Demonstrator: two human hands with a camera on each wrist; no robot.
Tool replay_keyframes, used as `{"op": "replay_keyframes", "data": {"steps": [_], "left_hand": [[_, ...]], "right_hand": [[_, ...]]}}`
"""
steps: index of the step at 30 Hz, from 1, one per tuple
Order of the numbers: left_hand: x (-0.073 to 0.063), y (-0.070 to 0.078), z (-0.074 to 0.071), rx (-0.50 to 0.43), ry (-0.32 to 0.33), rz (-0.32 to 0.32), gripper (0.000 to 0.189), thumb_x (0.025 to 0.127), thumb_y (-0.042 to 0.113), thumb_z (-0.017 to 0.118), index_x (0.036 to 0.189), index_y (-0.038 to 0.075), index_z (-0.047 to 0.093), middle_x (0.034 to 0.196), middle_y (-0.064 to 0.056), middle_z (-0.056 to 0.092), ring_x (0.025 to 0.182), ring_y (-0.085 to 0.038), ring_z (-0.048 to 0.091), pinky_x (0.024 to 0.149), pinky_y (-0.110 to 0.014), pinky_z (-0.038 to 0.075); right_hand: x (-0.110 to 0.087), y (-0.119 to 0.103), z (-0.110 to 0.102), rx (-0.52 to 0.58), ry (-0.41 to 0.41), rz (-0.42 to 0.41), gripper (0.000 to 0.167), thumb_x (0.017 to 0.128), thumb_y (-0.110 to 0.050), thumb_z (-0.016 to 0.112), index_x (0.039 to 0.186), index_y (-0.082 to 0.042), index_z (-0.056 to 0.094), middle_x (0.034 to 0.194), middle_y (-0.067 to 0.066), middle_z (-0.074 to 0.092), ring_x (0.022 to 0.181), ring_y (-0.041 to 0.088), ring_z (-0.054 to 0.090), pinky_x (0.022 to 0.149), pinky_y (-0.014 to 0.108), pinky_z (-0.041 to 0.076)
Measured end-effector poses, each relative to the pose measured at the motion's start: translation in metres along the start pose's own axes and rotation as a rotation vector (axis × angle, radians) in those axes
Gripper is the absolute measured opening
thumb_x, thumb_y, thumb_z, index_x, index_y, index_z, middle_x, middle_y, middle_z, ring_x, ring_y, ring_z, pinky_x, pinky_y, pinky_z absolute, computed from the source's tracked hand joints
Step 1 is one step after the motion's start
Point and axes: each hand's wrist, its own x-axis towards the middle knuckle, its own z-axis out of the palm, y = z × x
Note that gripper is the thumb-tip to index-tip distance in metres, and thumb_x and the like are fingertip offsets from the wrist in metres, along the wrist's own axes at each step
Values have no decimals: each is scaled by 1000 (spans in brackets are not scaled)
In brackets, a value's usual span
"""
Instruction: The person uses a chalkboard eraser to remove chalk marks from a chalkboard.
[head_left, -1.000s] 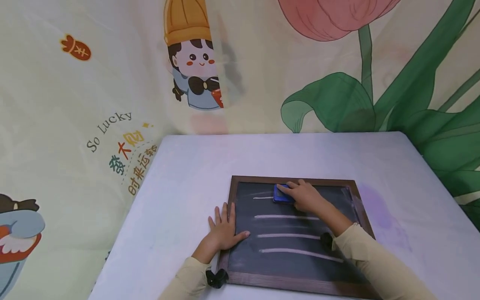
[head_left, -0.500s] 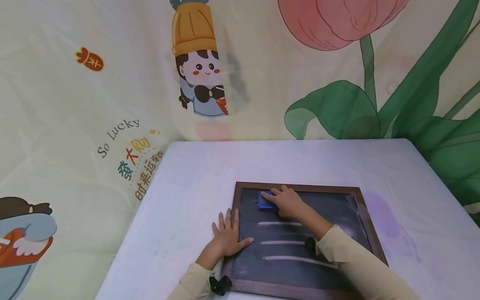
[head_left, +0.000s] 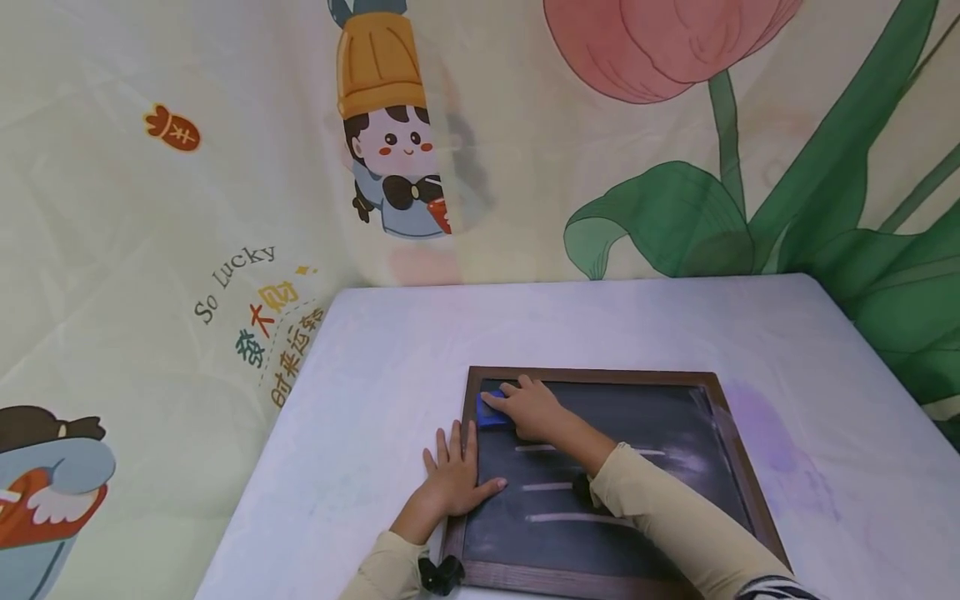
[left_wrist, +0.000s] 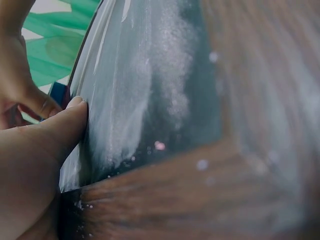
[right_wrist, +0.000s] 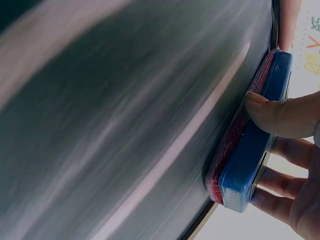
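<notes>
A framed blackboard lies flat on the table, with several white chalk lines across it. My right hand grips a blue chalkboard eraser at the board's upper left corner. In the right wrist view the thumb lies along the side of the eraser, and its dark red felt faces the board. With fingers spread, my left hand rests on the board's left frame, its thumb reaching onto the black surface. Chalk dust and a small pink crumb show near the frame in the left wrist view.
The white table has a purple stain right of the board. Behind it hangs a printed cloth with a cartoon figure and a large flower. A black wrist device sits by the left sleeve.
My right hand has slid the eraser left along the board's top, over the uppermost chalk line, which no longer shows. My left hand stays on the left frame.
</notes>
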Motion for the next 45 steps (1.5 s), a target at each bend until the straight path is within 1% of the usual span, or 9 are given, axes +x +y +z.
{"op": "replay_keyframes", "data": {"steps": [7, 12, 15, 19, 22, 30, 36, 41, 45], "left_hand": [[2, 1, 1, -2, 10, -12, 99, 81, 65, 49, 146, 3, 9, 150, -27, 6, 135, -51, 2, 99, -69, 10], [3, 0, 2, -20, 9, -16, 99, 80, 65, 50, 147, 3, 8, 150, -27, 6, 135, -51, 2, 99, -69, 10], [3, 0, 2, -29, 6, -13, 99, 81, 65, 50, 147, 4, 8, 150, -27, 5, 135, -51, 2, 99, -70, 9], [3, 1, 0, -31, 10, -10, 98, 81, 64, 49, 147, 4, 8, 150, -26, 4, 135, -50, 1, 99, -69, 9], [3, 3, -1, -35, 13, -5, 98, 81, 63, 50, 147, 4, 8, 150, -26, 5, 135, -50, 1, 99, -69, 8], [1, 2, 2, -35, 13, -9, 100, 81, 65, 50, 147, 4, 7, 150, -26, 5, 135, -50, 1, 99, -70, 8], [0, 0, 3, -47, 11, -13, 100, 81, 65, 50, 147, 4, 6, 150, -26, 4, 136, -49, 0, 99, -70, 7], [-1, -1, 1, -59, 17, -12, 100, 81, 63, 51, 147, 4, 6, 150, -25, 4, 136, -49, 0, 99, -70, 6], [-1, -1, 1, -72, 19, 3, 100, 80, 63, 51, 147, 4, 6, 150, -26, 4, 136, -49, -1, 99, -70, 6]], "right_hand": [[2, -3, -2, -15, -9, 13, 66, 84, -19, 65, 141, -30, 34, 140, 5, 43, 126, 34, 40, 101, 46, 35], [1, 1, 2, 9, 26, -5, 65, 84, -32, 66, 141, -31, 35, 140, 6, 43, 124, 33, 41, 100, 46, 36], [0, 4, 7, 42, 42, 8, 65, 83, -37, 65, 141, -31, 35, 140, 6, 43, 124, 31, 42, 100, 46, 36], [-2, 7, 10, 81, 69, 39, 65, 82, -37, 65, 140, -32, 37, 139, 7, 44, 123, 31, 44, 100, 45, 36], [-8, 13, 11, 100, 83, 60, 64, 81, -35, 67, 139, -31, 39, 138, 8, 45, 122, 31, 44, 99, 46, 37], [-36, 43, 18, 178, 103, 115, 65, 80, -30, 69, 138, -27, 42, 135, 12, 47, 118, 34, 46, 98, 48, 37], [-63, 72, 25, 168, 129, 160, 66, 79, -28, 70, 138, -23, 42, 133, 15, 48, 114, 36, 48, 93, 48, 40], [-86, 93, 29, 198, 132, 217, 67, 78, -26, 71, 138, -21, 42, 132, 18, 48, 112, 38, 48, 89, 52, 42], [-109, 113, 36, 213, 151, 261, 68, 78, -25, 72, 139, -19, 41, 132, 21, 47, 111, 41, 47, 85, 54, 42]]}}
